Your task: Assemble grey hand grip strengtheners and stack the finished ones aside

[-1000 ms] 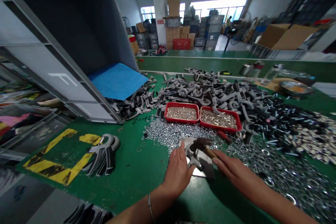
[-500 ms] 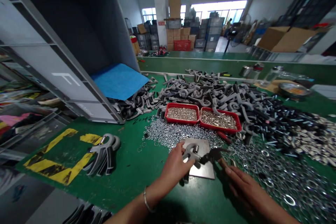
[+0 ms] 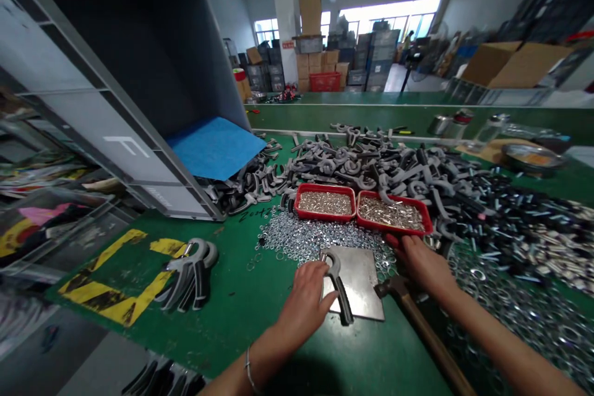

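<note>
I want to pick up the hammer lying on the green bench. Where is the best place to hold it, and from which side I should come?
Grip the hammer's wooden handle around its middle, coming from above on the right. It lies low and slants toward you, while its metal head sits at the steel plate, so the handle is free and close below the right hand.

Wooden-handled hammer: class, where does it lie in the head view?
The wooden-handled hammer lies lower right, beside the grey steel plate, below the right hand.
</note>
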The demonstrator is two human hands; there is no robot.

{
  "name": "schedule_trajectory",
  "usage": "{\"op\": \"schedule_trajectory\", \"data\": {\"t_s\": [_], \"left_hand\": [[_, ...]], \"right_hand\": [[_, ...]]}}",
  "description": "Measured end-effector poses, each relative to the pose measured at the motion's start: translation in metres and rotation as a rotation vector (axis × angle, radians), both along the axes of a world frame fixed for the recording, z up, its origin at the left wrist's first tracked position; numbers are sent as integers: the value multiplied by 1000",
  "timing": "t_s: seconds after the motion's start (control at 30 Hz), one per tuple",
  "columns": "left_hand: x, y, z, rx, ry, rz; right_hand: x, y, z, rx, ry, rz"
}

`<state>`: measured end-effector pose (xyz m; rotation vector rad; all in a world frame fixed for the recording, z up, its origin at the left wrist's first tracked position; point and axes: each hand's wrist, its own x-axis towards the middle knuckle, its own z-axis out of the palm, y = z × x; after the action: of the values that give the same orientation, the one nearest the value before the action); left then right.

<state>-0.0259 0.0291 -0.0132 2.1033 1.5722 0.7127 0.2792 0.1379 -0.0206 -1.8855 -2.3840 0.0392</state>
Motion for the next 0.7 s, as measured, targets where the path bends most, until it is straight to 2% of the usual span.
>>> {"op": "schedule_trajectory", "data": {"t_s": [0.1,0.2,0.27,0.33,0.43,0.5,0.53,0.6,0.7], "left_hand": [[-10,7,5,-43,11,77],[-17,12,7,-128,8,82],[-15,12,6,-152,-1,52],[-10,13,5,-144,-5,23],[-1,17,1,-117,-25,-16],[4,19,-2,-96,-48,-27],[5,19,-3,-88,-61,-33],[6,16,-5,-83,-86,-50],[6,10,-7,-91,-118,-51]], "right_hand": [[8,-3,2,-15,-16,12],[23,-11,13,-1,-9,-8],[28,-18,24,37,83,-48],[22,-27,37,61,268,-115],[-12,-45,53,-83,704,-213],[-46,-58,56,-259,1055,-226],[-62,-63,54,-293,1178,-213],[-92,-69,45,-282,1285,-181],[-118,-70,27,-233,1285,-166]]}}
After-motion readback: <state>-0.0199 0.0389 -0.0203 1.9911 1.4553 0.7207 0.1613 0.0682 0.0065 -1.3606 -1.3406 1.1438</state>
